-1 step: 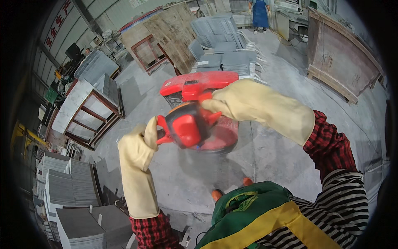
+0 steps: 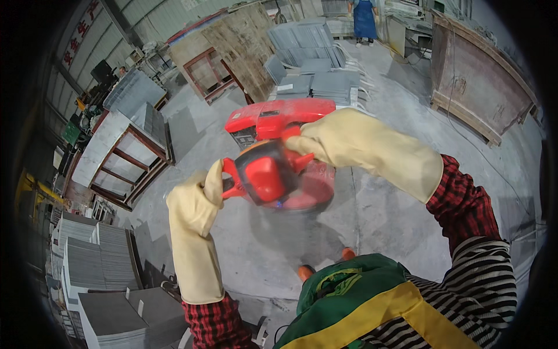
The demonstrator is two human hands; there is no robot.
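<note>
In front of me stands a red walk-behind floor machine [image 2: 280, 115], which looks like a floor scrubber. Its handle head [image 2: 266, 178] has a red middle and a black surround, with a red grip loop on each side. My left hand [image 2: 195, 212], in a long cream rubber glove, is closed round the left grip. A matching glove covers my right hand [image 2: 366, 148], closed on the right grip; the fingers there are partly hidden. Beneath the head, the round red base cover [image 2: 314, 189] rests near the floor, partly hidden and blurred.
Grey slabs [image 2: 311, 46] stand stacked on the far side. Framed stands [image 2: 131, 148] and slab stacks [image 2: 96, 256] are on my left, a big wooden-edged box [image 2: 476, 75] on the right. A person in a blue apron [image 2: 364, 20] stands far off. My orange shoes [image 2: 304, 272] are below.
The handle head and my left hand have shifted slightly up and to the right. My right hand keeps its hold, nearly unmoved.
</note>
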